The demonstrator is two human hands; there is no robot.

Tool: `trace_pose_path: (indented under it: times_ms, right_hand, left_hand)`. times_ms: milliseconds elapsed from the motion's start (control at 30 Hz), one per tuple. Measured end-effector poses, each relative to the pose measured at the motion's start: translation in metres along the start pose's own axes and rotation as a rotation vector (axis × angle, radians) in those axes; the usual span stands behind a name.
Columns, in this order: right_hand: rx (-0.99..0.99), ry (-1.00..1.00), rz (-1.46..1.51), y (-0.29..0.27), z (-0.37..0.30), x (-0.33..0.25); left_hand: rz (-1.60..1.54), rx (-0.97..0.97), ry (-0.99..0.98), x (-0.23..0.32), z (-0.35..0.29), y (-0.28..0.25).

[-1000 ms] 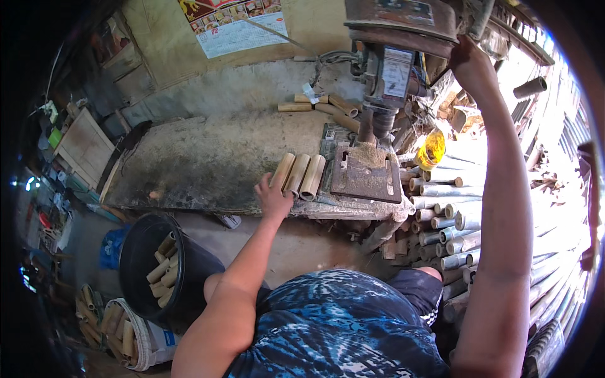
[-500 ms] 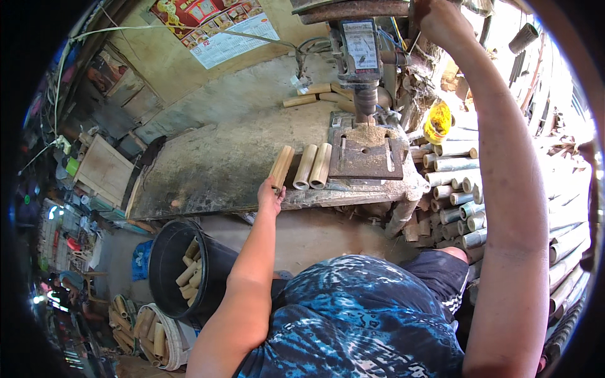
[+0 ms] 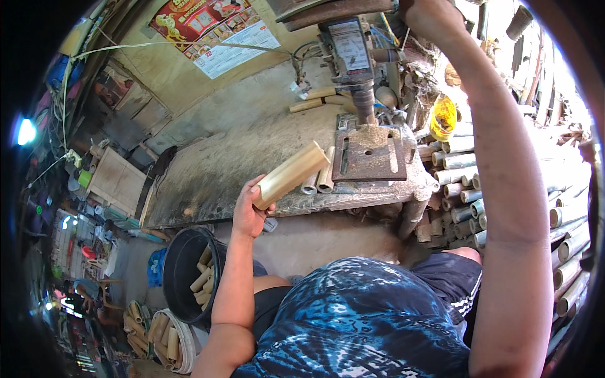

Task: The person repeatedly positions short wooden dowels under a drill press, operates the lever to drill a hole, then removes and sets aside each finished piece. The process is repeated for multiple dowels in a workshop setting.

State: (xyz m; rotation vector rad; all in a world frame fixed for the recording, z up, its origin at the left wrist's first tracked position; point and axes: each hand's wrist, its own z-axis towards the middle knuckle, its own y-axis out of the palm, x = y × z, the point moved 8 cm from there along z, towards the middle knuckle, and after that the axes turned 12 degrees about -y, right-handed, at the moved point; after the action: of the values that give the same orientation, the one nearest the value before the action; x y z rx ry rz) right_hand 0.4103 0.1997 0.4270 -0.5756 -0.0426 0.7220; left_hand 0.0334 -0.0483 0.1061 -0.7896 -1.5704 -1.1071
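Note:
A pale bamboo tube (image 3: 292, 176) is gripped at its lower end by my left hand (image 3: 251, 208), lifted and tilted above the front edge of the workbench (image 3: 214, 170). Behind it, two more bamboo tubes (image 3: 325, 178) lie side by side, partly hidden, against the drill press table (image 3: 368, 165). My right arm reaches up to the top of the drill press (image 3: 350, 53), where my right hand (image 3: 435, 17) is cut off by the frame edge and its fingers are mostly hidden. Sawdust (image 3: 373, 135) is heaped below the chuck.
A black bucket (image 3: 169, 271) holding bamboo pieces stands on the floor left of my legs, with a white container (image 3: 189, 343) of more pieces nearer. Stacked bamboo poles (image 3: 460, 162) fill the right side. A yellow container (image 3: 443, 117) hangs behind them. More tubes (image 3: 307, 105) lie at the bench's back.
My left hand has raised its bamboo tube off the bench, tilting it toward the right and nearer to me. My right hand stays up by the drill press. The whole view has shifted slightly.

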Motion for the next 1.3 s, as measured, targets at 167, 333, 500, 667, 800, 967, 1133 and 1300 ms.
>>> trace_pose_path:
  times_ms: [167,333,500,667,800,967,1133,1300]
  right_hand:
    - [-0.016,-0.006,-0.004,0.003,0.000,0.002]
    - [-0.070,-0.061,-0.043,0.005,0.002,-0.003]
    - [-0.056,-0.035,-0.005,-0.005,-0.004,-0.006]
    - [-0.031,-0.025,0.052,-0.015,-0.012,-0.012]
    - [-0.043,0.013,0.098,-0.015,-0.012,-0.016]
    - [-0.023,0.033,-0.029,-0.021,-0.028,-0.010]
    - [0.017,-0.091,-0.054,-0.028,-0.060,-0.009]
    - [0.018,-0.130,-0.010,-0.030,-0.092,-0.017]
  left_hand:
    - [0.223,-0.105,0.115,0.008,0.010,0.063]
    - [0.426,-0.124,0.284,0.004,0.032,0.114]
    - [0.516,-0.067,0.238,-0.009,0.052,0.132]
    - [0.651,-0.071,0.256,-0.013,0.066,0.138]
    - [0.694,-0.057,0.371,-0.011,0.064,0.142]
    - [0.692,-0.066,0.405,-0.011,0.065,0.141]
    - [0.674,-0.070,0.419,-0.013,0.066,0.140]
    - [0.694,-0.082,0.420,-0.009,0.066,0.141]
